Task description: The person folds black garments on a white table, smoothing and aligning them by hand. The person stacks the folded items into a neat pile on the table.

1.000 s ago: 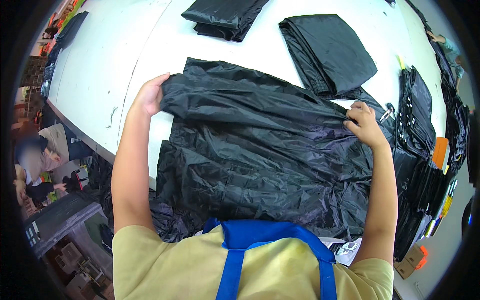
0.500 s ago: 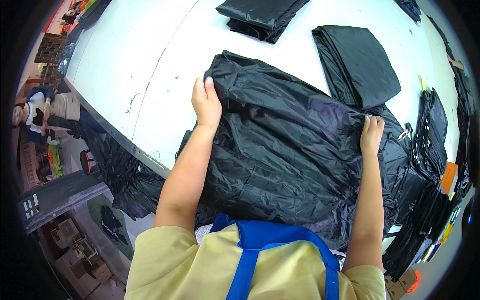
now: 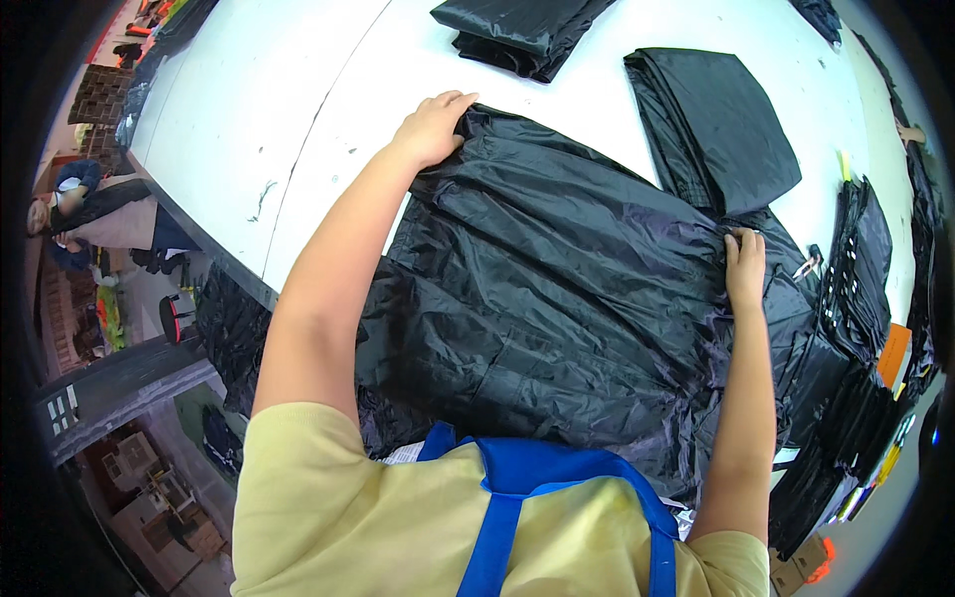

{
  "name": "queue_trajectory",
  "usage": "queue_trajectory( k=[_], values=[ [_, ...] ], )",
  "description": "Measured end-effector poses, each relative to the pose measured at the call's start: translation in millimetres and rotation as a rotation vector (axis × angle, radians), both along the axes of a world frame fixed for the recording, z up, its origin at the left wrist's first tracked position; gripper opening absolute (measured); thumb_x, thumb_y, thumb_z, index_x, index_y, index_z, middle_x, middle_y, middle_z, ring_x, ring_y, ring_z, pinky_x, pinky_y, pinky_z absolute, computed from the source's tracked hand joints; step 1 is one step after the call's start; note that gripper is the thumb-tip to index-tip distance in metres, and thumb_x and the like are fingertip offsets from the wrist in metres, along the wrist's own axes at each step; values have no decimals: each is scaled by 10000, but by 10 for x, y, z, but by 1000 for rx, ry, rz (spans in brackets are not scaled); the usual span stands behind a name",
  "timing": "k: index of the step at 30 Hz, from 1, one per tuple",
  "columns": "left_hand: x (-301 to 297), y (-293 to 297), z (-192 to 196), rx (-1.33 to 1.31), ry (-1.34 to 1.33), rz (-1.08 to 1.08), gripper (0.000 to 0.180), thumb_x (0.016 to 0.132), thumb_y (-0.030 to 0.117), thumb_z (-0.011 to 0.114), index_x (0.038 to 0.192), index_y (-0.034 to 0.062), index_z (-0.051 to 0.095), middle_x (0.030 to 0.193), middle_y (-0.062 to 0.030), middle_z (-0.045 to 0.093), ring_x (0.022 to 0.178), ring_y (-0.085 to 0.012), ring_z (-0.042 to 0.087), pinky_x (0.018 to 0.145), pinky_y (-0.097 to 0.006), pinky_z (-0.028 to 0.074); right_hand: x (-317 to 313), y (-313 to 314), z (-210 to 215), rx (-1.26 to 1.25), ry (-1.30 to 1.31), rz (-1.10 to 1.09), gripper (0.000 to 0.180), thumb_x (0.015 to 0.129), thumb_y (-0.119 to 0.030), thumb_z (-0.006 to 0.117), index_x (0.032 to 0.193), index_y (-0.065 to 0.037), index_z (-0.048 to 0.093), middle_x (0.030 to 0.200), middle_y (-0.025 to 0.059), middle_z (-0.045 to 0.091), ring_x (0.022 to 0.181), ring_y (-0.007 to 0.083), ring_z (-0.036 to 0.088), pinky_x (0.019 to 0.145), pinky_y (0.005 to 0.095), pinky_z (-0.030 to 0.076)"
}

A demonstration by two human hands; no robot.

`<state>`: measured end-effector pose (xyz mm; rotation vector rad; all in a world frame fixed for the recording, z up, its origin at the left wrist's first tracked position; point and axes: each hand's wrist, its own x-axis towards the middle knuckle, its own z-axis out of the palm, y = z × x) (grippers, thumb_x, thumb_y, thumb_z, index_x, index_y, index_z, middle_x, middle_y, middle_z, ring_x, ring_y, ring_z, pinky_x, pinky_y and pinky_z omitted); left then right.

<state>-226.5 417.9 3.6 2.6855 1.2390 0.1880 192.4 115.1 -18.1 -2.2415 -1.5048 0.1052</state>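
A large garment of thin, shiny black fabric lies spread and creased in front of me, its near part reaching down to my body. My left hand grips its far left corner, with the fingers over the far edge and the thumb on the near side. At the right, where the cloth bunches into gathers, my right hand pinches the edge with curled fingers. Just beyond that hand lies a folded black garment, close against the spread one. Which part of the garment each hand holds is not plain.
Another folded black bundle rests at the far side of the white table. Small snips lie right of my right hand, near stacked black pieces and an orange card. A person is beyond the table's left edge.
My left hand has moved away from me and slightly right, drawing the garment's left corner out flatter. My right hand stays at nearly the same spot. The person at the left has bent over.
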Motion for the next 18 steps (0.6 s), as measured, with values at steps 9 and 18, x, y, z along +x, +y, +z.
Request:
queue_trajectory(
  k=[9,18],
  values=[
    [-322,-287,972,-72,-197,-77,224,646,-27,588,721,14,381,724,-118,446,660,-272,437,619,-334,389,-357,-406,1573,-292,116,148,191,654,62,499,794,12,380,669,182,378,614,326,380,590,334,365],
    [-2110,-2408,1082,46,96,-271,238,543,11,600,751,81,507,835,-83,487,859,-297,513,713,-394,401,-1708,-2272,1542,-249,27,735,227,513,-111,640,647,-99,457,641,74,400,620,270,462,569,385,372]
  ],
)
